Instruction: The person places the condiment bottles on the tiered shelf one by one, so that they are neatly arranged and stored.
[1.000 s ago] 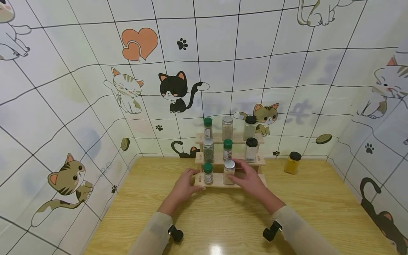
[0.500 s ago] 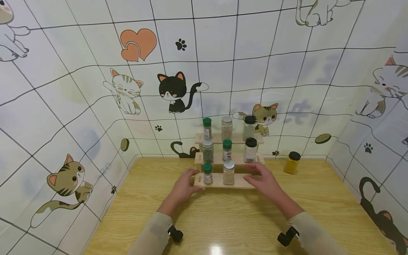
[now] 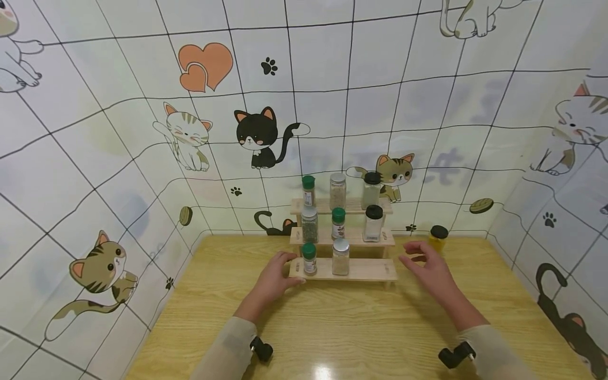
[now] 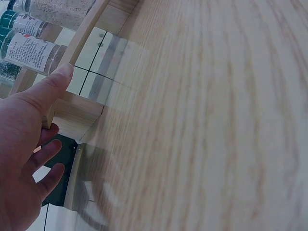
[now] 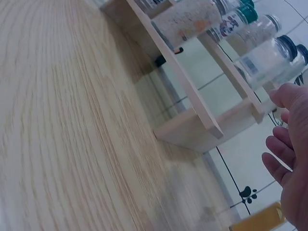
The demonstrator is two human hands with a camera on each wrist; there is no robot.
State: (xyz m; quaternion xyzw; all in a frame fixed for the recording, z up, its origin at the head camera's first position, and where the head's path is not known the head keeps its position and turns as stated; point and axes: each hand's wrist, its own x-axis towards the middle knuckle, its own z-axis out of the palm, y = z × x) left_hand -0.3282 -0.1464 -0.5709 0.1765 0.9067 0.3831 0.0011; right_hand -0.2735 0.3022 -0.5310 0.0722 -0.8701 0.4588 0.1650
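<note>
A three-tier wooden spice rack (image 3: 368,269) stands against the back wall. My left hand (image 3: 275,275) grips the left end of its bottom shelf, the thumb on the front edge in the left wrist view and a finger curled behind. On that shelf are a green-capped jar (image 3: 309,258) and a silver-capped jar (image 3: 341,258); its right part is bare. My right hand (image 3: 431,268) holds nothing, its fingers loosely bent, right of the rack. It partly covers a black-lidded yellow jar (image 3: 439,233), whose yellow side (image 5: 260,219) also shows low in the right wrist view.
The middle tier carries a jar of green herbs (image 3: 310,226), a green-capped jar (image 3: 338,224) and a black-capped jar (image 3: 372,224). Three more jars stand on the top tier, among them a pale one (image 3: 338,192). Cat-print wall covering (image 3: 323,116) surrounds the wooden table (image 3: 332,327).
My right hand has let go of the silver-capped jar on the bottom shelf and moved right, past the rack's end to the yellow jar. The left hand has stayed on the rack.
</note>
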